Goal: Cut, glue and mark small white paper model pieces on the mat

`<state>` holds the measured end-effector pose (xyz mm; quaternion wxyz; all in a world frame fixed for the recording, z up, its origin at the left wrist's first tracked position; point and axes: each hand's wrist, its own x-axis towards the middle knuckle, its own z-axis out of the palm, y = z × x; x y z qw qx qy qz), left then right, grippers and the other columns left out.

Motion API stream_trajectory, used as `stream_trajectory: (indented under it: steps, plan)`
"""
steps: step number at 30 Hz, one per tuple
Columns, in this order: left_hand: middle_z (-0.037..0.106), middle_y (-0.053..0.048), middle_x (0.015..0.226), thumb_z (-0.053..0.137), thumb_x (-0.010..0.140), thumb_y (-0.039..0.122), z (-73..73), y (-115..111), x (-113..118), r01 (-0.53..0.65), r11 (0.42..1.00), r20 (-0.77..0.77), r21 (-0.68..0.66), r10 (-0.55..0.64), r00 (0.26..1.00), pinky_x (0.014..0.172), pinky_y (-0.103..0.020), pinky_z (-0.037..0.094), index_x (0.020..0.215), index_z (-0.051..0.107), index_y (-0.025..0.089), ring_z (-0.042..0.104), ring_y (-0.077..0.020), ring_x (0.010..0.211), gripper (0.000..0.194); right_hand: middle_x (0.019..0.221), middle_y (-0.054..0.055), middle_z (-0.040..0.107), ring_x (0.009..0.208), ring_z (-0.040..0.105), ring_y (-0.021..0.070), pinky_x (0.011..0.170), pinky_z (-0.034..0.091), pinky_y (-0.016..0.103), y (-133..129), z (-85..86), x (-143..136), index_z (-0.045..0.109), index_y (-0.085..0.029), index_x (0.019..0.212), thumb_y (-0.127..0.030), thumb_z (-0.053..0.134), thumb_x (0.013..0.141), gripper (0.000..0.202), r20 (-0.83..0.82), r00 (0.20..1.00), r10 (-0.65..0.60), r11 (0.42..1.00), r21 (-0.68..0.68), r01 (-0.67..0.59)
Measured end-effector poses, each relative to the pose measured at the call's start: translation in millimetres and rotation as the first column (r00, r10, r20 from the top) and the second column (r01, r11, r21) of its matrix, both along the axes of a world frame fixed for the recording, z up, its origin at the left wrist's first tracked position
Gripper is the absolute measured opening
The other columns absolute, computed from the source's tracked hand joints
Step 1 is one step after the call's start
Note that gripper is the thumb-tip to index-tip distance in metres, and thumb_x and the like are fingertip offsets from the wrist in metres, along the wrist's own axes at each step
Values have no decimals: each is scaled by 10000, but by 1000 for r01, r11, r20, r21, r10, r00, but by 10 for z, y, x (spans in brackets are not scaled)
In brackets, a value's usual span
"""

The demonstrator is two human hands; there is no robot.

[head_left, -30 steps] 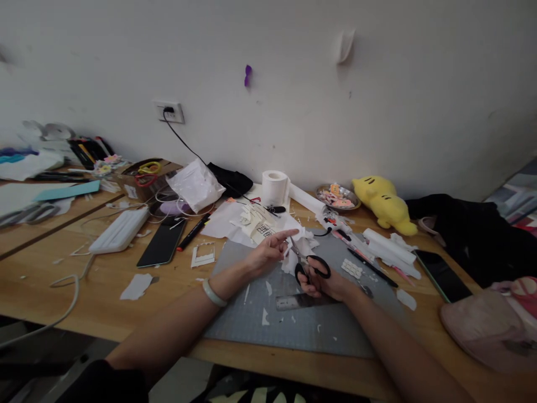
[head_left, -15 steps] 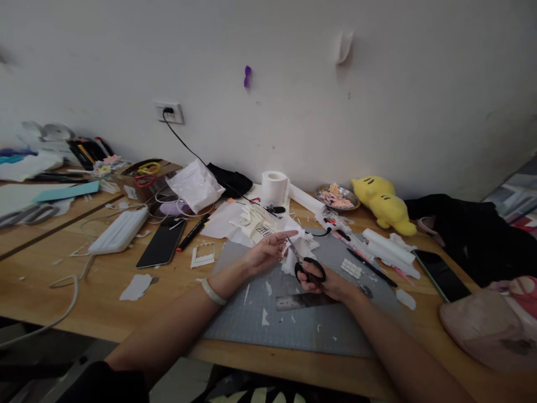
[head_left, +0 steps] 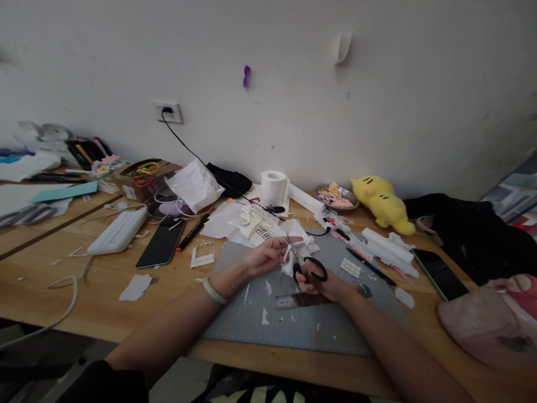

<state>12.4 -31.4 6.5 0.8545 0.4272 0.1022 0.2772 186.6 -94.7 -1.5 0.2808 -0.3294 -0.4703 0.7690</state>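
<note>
My right hand grips a pair of scissors with black handles, its fingers in the loops. The scissors' blades point up and left, towards my left hand. That hand is closed in a pinch with the index finger stretched out, and a small white paper piece shows at its fingertips, against the blades. Crumpled white tissue lies just behind. Below my hands, a steel ruler and several white scraps rest on the grey cutting mat.
Cream card pieces with drawn grids lie behind my left hand, before a white paper roll. A phone and a red-black marker are to the left. A black pen, another phone and a yellow plush toy occupy the right.
My left hand has shifted slightly down, and its index finger points more level. The scissors in my right hand have turned a little, with their blades closer to the left fingertips.
</note>
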Motion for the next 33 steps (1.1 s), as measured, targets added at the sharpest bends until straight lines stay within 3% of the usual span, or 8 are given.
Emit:
stream_trajectory:
  steps: [5, 11, 17, 22, 25, 28, 31, 33]
  plan:
    - [634, -65, 925, 584, 500, 29, -24, 16, -6, 9, 1000, 13, 4, -9, 1000, 621, -207, 347, 1099, 572, 127, 516, -101, 681, 607, 463, -83, 340, 380, 190, 33, 353, 83, 187, 10, 1, 4, 406, -178, 617, -674, 517, 648, 508, -12, 1000, 2, 1000, 6, -1]
    - [619, -24, 735, 589, 501, 17, -17, 6, 5, 25, 999, -6, 20, -25, 1000, 580, -193, 338, 1036, 605, 117, 484, -80, 598, 544, 432, -70, 344, 367, 255, 44, 351, 135, 195, 23, -27, 15, 453, -167, 608, -729, 497, 591, 564, -24, 998, 59, 998, -16, -59]
    - [595, -15, 651, 591, 437, -19, -58, -28, 36, 7, 999, -73, 43, -4, 997, 515, -191, 305, 996, 613, 101, 477, -83, 546, 572, 442, -90, 295, 377, 160, 35, 360, 81, 186, 32, -12, 32, 394, -179, 598, -679, 535, 628, 520, -81, 995, -56, 998, 21, 58]
    - [555, 17, 638, 579, 454, 16, -49, -48, 63, -244, 967, -48, 74, 248, 968, 512, -190, 313, 1095, 559, 151, 458, -82, 543, 655, 430, -89, 272, 377, 167, 46, 370, 100, 200, 66, 6, 95, 392, -184, 606, -696, 480, 649, 521, -105, 990, -93, 995, 10, 94]
    - [504, 43, 624, 559, 501, 46, -43, 58, 32, -490, 867, -24, 89, 494, 869, 543, -190, 341, 1161, 495, 185, 427, -74, 537, 677, 436, -83, 295, 381, 188, 49, 378, 125, 199, 65, 8, 89, 407, -183, 620, -684, 477, 663, 508, -101, 991, -92, 996, 4, 92]
    - [525, 21, 807, 524, 537, 65, -79, 229, -36, -715, 693, -35, 97, 720, 693, 605, -189, 372, 1214, 410, 238, 459, -78, 628, 708, 442, -79, 326, 383, 194, 49, 378, 134, 196, 51, 5, 61, 418, -183, 630, -686, 496, 648, 510, -90, 992, -87, 996, 2, 87]
    - [492, -9, 992, 496, 541, 53, -154, 375, -106, -844, 521, -97, 129, 854, 512, 619, -195, 381, 1279, 271, 295, 476, -85, 691, 808, 446, -78, 344, 380, 209, 48, 376, 146, 192, 39, 6, 40, 421, -183, 636, -693, 501, 640, 516, -82, 992, -97, 995, 2, 98]
    - [468, -31, 1037, 501, 542, 45, -205, 423, -130, -878, 444, -134, 178, 895, 425, 636, -213, 390, 1283, 235, 297, 485, -98, 720, 826, 449, -77, 350, 379, 225, 49, 373, 148, 190, 37, 10, 35, 422, -183, 645, -692, 498, 646, 514, -81, 990, -116, 993, 3, 117]
